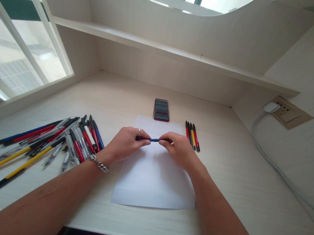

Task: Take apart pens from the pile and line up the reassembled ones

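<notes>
Both my hands hold one blue and black pen (154, 140) level over a white sheet of paper (155, 184). My left hand (129, 141), with a ring and a chain bracelet, pinches the pen's left end. Its right end is pinched by my right hand (178, 148). Fingers cover both ends, so I cannot tell whether a cap is on. To the right of the paper lies a short row of red and yellow pens (192, 136) with black ends. A loose heap of pens (53, 133) in red, blue, yellow, white and clear spreads out on the left.
A dark, blurred-out box-like object (161, 110) lies just beyond the paper. A shelf (178, 55) runs above the back of the desk (242, 178). From a wall socket (290, 113) at the right, a white cable (271, 163) hangs down along the side panel.
</notes>
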Demonstrator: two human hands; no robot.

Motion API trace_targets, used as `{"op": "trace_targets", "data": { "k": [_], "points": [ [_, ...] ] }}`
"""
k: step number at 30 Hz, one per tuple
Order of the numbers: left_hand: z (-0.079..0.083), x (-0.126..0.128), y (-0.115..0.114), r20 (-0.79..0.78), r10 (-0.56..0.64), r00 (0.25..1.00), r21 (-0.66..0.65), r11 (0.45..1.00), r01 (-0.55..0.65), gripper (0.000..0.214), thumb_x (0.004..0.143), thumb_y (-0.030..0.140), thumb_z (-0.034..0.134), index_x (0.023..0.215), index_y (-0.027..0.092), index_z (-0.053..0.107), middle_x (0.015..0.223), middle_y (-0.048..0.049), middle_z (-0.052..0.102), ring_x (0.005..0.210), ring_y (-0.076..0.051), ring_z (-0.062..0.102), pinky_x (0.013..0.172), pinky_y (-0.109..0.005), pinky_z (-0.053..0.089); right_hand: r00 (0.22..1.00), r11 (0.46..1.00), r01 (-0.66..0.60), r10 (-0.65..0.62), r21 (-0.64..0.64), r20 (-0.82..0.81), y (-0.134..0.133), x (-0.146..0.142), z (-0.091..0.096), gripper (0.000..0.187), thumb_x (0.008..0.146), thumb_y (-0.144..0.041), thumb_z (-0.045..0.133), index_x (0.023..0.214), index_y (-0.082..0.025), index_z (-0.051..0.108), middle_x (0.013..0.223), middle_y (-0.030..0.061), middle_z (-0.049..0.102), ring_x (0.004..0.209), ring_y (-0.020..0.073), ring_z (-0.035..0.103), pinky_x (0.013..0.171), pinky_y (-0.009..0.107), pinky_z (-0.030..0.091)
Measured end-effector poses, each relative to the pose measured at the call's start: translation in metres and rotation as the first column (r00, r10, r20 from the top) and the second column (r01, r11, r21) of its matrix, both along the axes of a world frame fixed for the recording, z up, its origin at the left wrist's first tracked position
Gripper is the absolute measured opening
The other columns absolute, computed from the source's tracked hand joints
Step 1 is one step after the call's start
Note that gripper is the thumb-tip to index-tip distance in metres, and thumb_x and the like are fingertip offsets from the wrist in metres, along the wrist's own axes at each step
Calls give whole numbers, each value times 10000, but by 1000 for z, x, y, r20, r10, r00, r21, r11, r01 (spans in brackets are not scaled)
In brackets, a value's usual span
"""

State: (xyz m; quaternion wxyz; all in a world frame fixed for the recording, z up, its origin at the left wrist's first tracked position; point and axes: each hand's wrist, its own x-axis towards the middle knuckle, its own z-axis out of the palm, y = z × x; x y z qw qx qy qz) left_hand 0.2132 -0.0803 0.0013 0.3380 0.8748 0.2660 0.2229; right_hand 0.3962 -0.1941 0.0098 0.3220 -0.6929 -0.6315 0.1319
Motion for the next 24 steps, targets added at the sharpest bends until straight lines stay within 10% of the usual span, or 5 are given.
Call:
{"op": "trace_targets", "data": {
  "k": [24],
  "points": [
    [1,1,-4,41,54,998,196,979,-61,130,750,261,714,870,283,758,843,7,742,816,-193,654,754,-306,488,996,985,-36,49,-170,74,-3,-2,3,272,937,-320,440,831,-225,672,791,20,683,704,151,564,630,251,364]
  ]
}}
